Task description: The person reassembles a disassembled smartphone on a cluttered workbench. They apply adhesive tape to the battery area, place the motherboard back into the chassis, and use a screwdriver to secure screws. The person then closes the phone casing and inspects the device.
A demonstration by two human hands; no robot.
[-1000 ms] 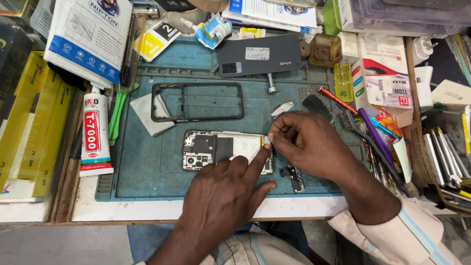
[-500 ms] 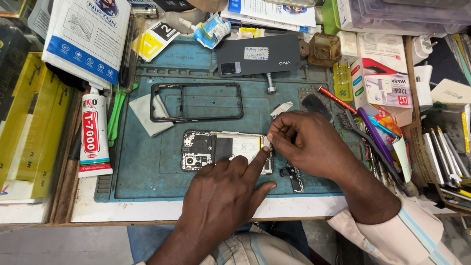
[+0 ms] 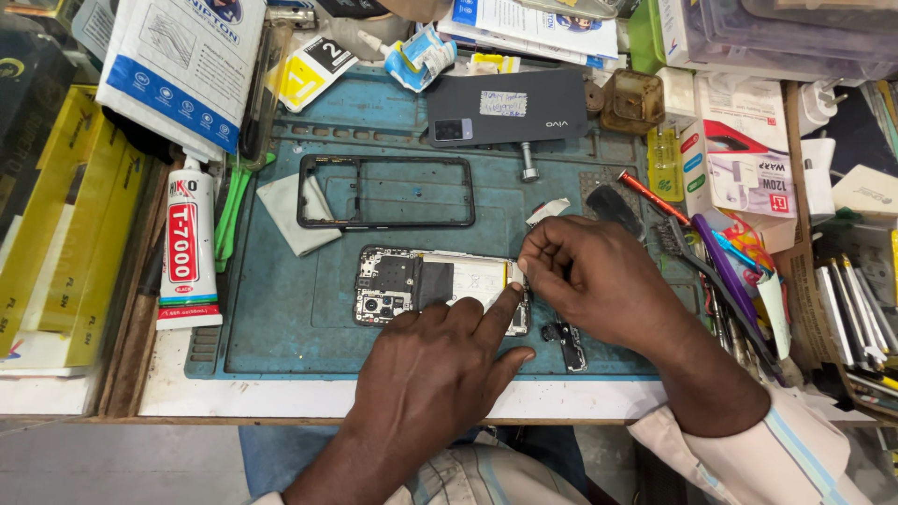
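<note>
An opened phone body [image 3: 421, 283] with bare circuit board and white battery lies on the blue work mat [image 3: 281, 318]. My left hand [image 3: 440, 374] rests over its lower right part, index finger pressing down near the battery's right end. My right hand [image 3: 599, 281] pinches something small at that same end; what it holds is hidden by the fingers. A black empty phone frame [image 3: 385, 191] lies just above the body. A dark grey back cover [image 3: 510, 107] sits at the mat's top.
A white glue tube [image 3: 185, 245] and green pry tools [image 3: 229, 210] lie left of the mat. Boxes, packets and pens crowd the right side [image 3: 739, 178]. A small black part [image 3: 566, 341] lies by my right wrist. Yellow boxes [image 3: 65, 224] stand far left.
Both hands stay at the battery's right end; the fingers shift only slightly.
</note>
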